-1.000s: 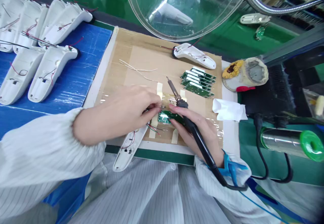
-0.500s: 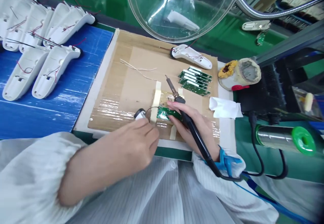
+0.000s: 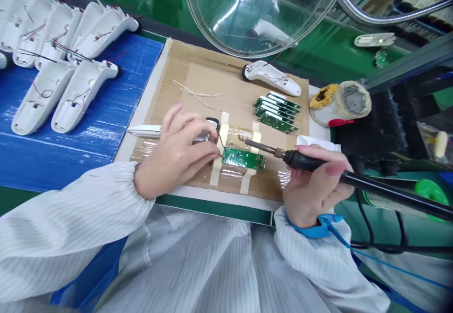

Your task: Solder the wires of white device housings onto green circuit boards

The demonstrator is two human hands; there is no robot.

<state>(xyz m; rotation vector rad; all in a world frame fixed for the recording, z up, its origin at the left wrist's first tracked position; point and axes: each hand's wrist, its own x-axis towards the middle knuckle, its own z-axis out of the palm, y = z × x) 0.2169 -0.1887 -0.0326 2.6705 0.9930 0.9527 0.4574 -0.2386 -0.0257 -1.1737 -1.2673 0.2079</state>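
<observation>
My right hand (image 3: 316, 181) is wrapped round the black handle of a soldering iron (image 3: 300, 159), its metal tip pointing left above a green circuit board (image 3: 243, 158). That board lies on a taped fixture on the cardboard. My left hand (image 3: 182, 150) is closed, thumb and fingertips pinching a thin dark wire (image 3: 221, 144) at the board's left end. Beneath and behind this hand lies a white housing (image 3: 145, 131), partly hidden by the fingers, its dark end near the left tape strip (image 3: 223, 126).
Several boards (image 3: 278, 111) and a white housing (image 3: 272, 77) lie at the back of the cardboard (image 3: 205, 74). More housings (image 3: 83, 96) cover the blue sheet at left. A clear round shield (image 3: 262, 15) hangs above; a sponge holder (image 3: 339, 103) and solder spool (image 3: 389, 192) are at right.
A white housing now lies beside the board under my left hand, which has turned and moved to the wire. My right hand has moved right, off the board, and now grips the iron pointing left.
</observation>
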